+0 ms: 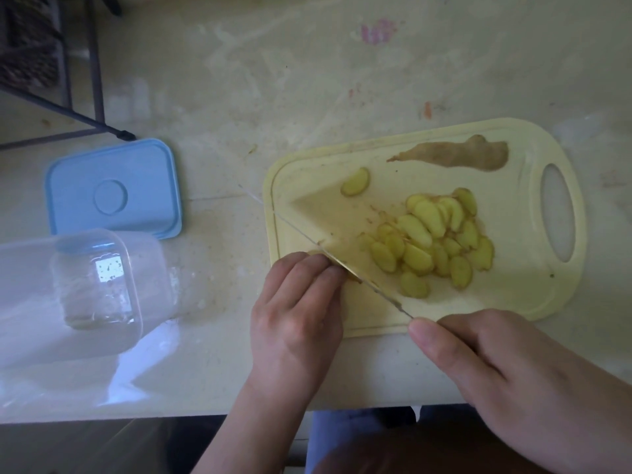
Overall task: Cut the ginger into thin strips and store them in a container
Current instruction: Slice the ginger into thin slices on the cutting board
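**Yellow slices piling up, strips still to come**

Yellow ginger slices [434, 244] lie heaped in the middle of the pale board [533, 302], with one stray slice [355, 182] off toward the far-left corner and a brown peel [455, 153] along the far edge. The step in hand looks like slicing — the last nub of ginger [352, 276] sits at the board's near-left corner, almost hidden under the left hand [301, 309], whose curled fingertips pinch it down against the board. The right hand [506, 371] grips the knife handle, fingers wrapped and forefinger stretched along the top; the knife [342, 261] runs diagonally, its blade right against the left fingertips.

Judged from the heap, rounds are nearly done but no strips are cut yet. The next move calls for care: the nub is small and the blade is touching close to the fingers, so either a final slice with knuckles tucked back or dropping the stub. After that the slices need stacking and cutting lengthwise.

Left of the board, a clear container [92, 285] lies tipped on the table [273, 80], holding no ginger; its blue lid [113, 189] rests flat just beyond it. A small pale sticker shows through the container's base — nothing on it is readable.
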The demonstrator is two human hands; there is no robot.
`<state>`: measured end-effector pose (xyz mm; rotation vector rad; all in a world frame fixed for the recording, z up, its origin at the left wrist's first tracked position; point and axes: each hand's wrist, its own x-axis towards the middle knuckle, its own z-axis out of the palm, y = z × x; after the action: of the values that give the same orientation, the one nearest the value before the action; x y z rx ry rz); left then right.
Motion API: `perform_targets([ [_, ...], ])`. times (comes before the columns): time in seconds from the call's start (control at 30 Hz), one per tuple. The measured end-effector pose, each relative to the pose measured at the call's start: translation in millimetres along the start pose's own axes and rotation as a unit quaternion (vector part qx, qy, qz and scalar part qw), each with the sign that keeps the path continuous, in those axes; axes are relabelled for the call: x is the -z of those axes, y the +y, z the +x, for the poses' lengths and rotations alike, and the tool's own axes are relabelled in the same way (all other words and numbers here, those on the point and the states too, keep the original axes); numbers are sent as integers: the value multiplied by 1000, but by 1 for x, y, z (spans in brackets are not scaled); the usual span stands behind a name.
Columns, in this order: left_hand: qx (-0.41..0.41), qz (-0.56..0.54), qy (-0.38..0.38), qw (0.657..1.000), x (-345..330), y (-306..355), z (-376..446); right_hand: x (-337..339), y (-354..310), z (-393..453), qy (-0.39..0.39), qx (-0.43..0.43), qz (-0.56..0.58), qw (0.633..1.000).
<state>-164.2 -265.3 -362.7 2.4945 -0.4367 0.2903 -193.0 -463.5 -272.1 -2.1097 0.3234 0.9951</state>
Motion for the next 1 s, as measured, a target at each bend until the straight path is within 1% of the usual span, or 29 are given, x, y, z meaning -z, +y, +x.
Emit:
perform_targets([
  [0.1, 0, 6, -7, 1000, 0, 1, 0, 1, -2, -1, -7, -8, -6, 1000],
  [0.3, -4, 8, -2, 1000, -1, 0, 0, 0, -3, -9, 15, -25, -23, 999],
  [0.43, -8, 2, 5, 1000, -2, -2, -2, -2, -7, -8, 9, -30, -17, 999],
  [0.5, -7, 3, 9, 1000, -4, -3, -2, -1, -9, -8, 10, -47, -17, 999],
  [0.6, -3, -1, 17, 1000, -5, -2, -3, -1, -10, -3, -15, -61, 2, 998],
  [0.67, 1, -3, 23, 1000, -5, -1, -3, -5, -9, 7, -20, -44, 12, 999],
  [0.77, -1, -12, 22, 1000, -5, -1, -2, -15, -4, 21, -2, -7, 11, 1000],
  [0.83, -3, -13, 16, 1000, -5, -2, -2, -17, 1, 26, -3, 14, 18, 1000],
  [0.9, -5, -4, 11, 1000, -5, -3, -4, -11, 6, 30, -3, 21, 41, 999],
  [1.0, -4, 0, -1, 1000, -5, -4, -5, 5, 4, 35, 1, 5, 83, 997],
])
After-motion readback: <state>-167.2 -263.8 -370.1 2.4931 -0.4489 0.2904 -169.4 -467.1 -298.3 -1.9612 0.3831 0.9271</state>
